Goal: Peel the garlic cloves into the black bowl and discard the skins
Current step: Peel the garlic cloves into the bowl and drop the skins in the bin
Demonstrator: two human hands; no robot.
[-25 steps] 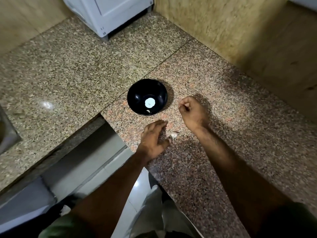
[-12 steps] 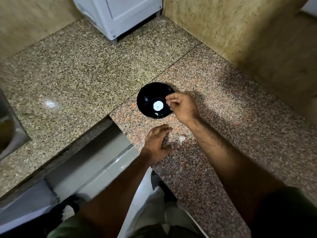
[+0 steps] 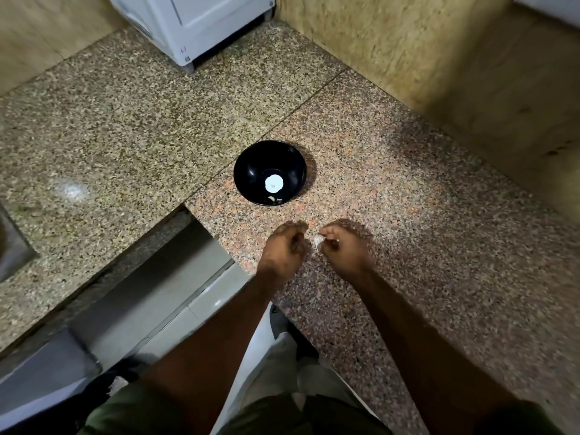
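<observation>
bowl: black bowl (image 3: 270, 172) on granite counter (image 3: 408, 215), 2 peeled cloves (image 3: 274, 200) inside
R hand (image 3: 343, 248): just below bowl, pinches garlic clove (image 3: 317, 241)
L hand (image 3: 282, 249): beside R, fingers curled, contents unclear

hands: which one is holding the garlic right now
The right hand pinches the pale garlic clove at its fingertips. The left hand beside it is curled, with no clove visible in it.

Bowl (image 3: 270, 172) on counter (image 3: 408, 246), behind both hands (appliance (image 3: 194, 23) farther back)
</observation>
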